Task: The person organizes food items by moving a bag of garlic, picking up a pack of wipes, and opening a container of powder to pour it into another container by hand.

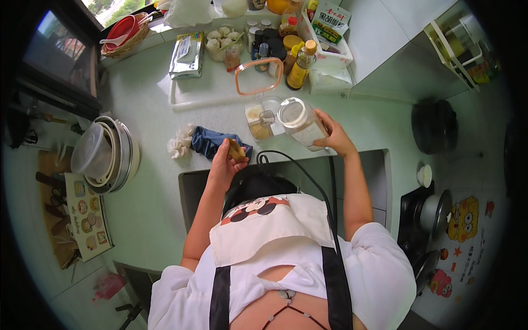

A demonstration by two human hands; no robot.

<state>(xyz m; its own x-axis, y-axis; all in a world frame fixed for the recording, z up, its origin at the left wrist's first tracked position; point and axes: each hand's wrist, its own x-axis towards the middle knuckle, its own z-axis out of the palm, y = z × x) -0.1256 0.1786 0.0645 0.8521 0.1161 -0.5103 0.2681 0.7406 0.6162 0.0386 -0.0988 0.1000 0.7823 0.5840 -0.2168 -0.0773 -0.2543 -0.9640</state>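
Note:
My right hand is wrapped round the side of a clear jar, which tilts over the counter; its mouth end points up and left. White contents seem to show through its wall, but I cannot make out what they are. In my left hand is a gold-brown round lid, gripped by fingers and thumb. Beside the jar stands a clear seasoning box with compartments of pale and tan powder. Its orange-rimmed lid is raised. A blue cloth lies just behind my left hand.
A crumpled white bag touches the cloth. Sauce bottles, a bowl of garlic and a white basket of packets line the back. Stacked bowls stand left, pots right. A black cable hangs before me.

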